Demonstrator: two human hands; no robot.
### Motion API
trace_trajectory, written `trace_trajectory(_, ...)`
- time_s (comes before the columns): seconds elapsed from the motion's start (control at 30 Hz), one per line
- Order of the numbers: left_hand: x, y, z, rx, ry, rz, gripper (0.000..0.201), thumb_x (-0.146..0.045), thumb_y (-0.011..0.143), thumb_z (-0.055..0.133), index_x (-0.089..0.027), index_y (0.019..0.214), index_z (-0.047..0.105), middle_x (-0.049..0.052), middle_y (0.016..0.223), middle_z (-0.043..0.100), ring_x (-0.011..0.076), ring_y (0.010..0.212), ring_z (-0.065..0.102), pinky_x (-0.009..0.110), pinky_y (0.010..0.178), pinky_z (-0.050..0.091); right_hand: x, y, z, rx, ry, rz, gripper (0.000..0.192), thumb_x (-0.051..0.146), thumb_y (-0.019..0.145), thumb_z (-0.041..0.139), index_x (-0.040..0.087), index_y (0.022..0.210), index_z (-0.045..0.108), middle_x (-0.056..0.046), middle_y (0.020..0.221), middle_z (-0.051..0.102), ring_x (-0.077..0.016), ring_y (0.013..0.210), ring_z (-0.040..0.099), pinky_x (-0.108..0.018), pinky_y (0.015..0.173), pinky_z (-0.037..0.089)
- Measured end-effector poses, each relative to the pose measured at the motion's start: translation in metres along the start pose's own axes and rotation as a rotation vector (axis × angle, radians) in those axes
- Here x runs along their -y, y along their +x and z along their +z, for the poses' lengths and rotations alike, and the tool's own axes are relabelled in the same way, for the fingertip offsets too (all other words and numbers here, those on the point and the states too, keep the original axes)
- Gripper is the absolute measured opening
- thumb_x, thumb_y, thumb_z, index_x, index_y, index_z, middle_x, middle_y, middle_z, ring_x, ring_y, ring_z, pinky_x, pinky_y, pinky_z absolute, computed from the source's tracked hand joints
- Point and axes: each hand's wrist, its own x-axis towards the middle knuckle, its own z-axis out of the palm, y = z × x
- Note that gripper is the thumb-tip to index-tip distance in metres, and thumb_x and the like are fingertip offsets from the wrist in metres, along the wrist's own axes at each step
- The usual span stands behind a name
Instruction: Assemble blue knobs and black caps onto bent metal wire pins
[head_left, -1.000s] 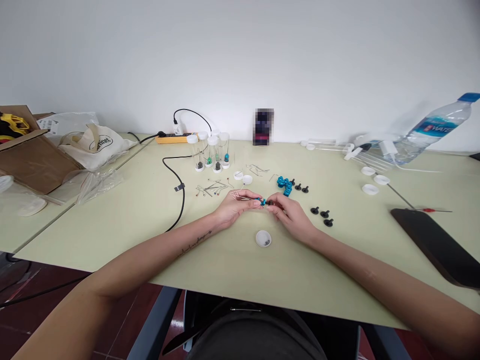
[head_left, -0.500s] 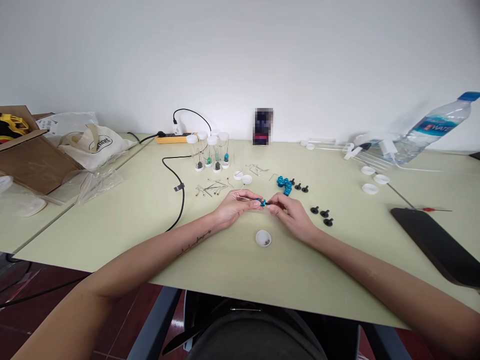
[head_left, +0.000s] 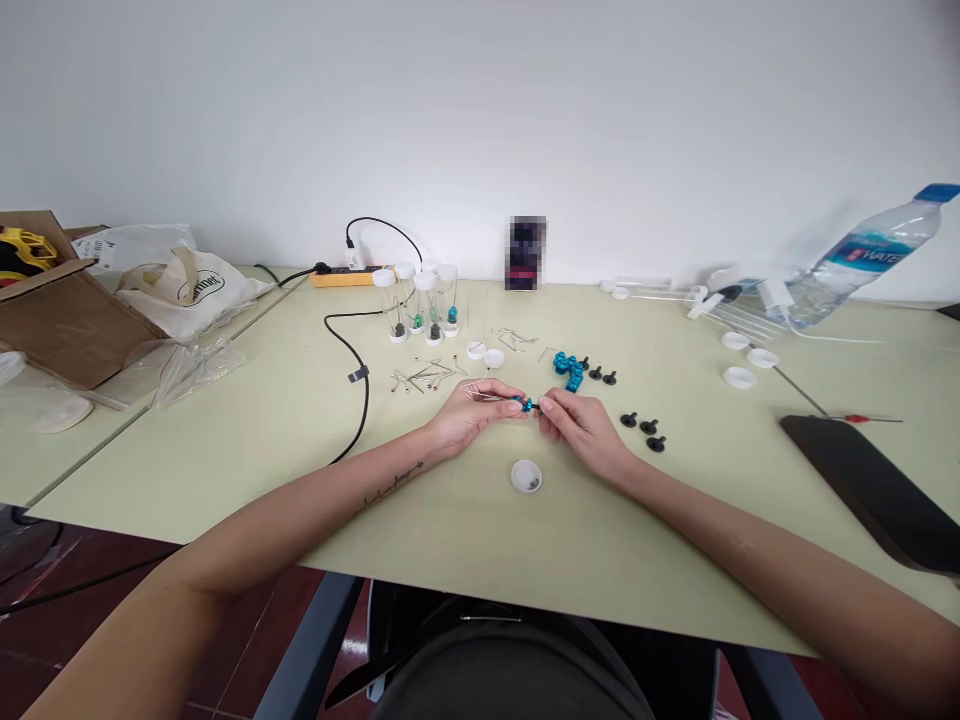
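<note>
Over the middle of the table, my left hand [head_left: 471, 412] pinches a small blue metal part [head_left: 526, 405] between thumb and fingers. Thin silvery wire rods [head_left: 475, 386] also lie in that hand. My right hand [head_left: 583, 425] is closed on a short black piece at the right end of the blue part; its fingers hide most of this piece. Just below the hands sits a white cap [head_left: 526, 477] with tiny metal bits inside. More blue parts [head_left: 568, 369] lie in a cluster beyond my right hand, beside several black flanged pieces [head_left: 649, 427].
Clear tubes with white caps [head_left: 426, 300] stand at the back, near an orange power strip [head_left: 337, 277]. Bent wire rods [head_left: 427, 376] lie left of centre. A phone [head_left: 527, 254] leans on the wall. To the right are a water bottle [head_left: 862, 260] and a black slab [head_left: 870, 490].
The fingers of my right hand have curled and shifted slightly at the black piece. My left hand and the blue part stay in place.
</note>
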Motion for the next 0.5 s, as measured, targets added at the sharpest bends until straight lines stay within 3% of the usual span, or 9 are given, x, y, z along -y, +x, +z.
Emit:
trace_trajectory(0.07,0.0004,-0.0002,0.0001,0.001,0.007,-0.004,0.027,-0.019,0.057,0.086,-0.012,0.08,0.073,0.006,0.086,0.073,0.0171,0.08,0.068,0.04,0.091,0.05,-0.0002,-0.0005,-0.0002,0.015,0.009,0.008,0.046,0.05,0.1,0.032,0.02,0.071,0.053,0.0,0.062,0.057,-0.0134,0.056,0.053,-0.028,0.059,0.042)
trace_trajectory(0.23,-0.0002,0.0004,0.0,-0.014,0.002,0.023,0.025,-0.021,0.059,0.086,-0.014,0.081,0.074,0.005,0.087,0.074,0.0171,0.081,0.069,0.039,0.093,0.049,-0.0012,-0.0022,0.0003,-0.101,0.094,-0.026,0.039,0.052,0.099,0.031,0.022,0.099,0.056,-0.001,0.078,0.061,-0.0134,0.058,0.054,-0.029,0.059,0.044)
trace_trajectory(0.5,-0.0023,-0.0005,0.0018,-0.031,-0.009,-0.001,0.026,-0.02,0.058,0.086,-0.014,0.079,0.073,0.005,0.087,0.074,0.017,0.079,0.069,0.039,0.09,0.05,-0.0055,-0.0017,0.0014,0.032,0.261,0.053,0.054,0.06,0.096,0.031,0.018,0.082,0.062,-0.005,0.069,0.065,-0.0148,0.057,0.055,-0.029,0.056,0.047)
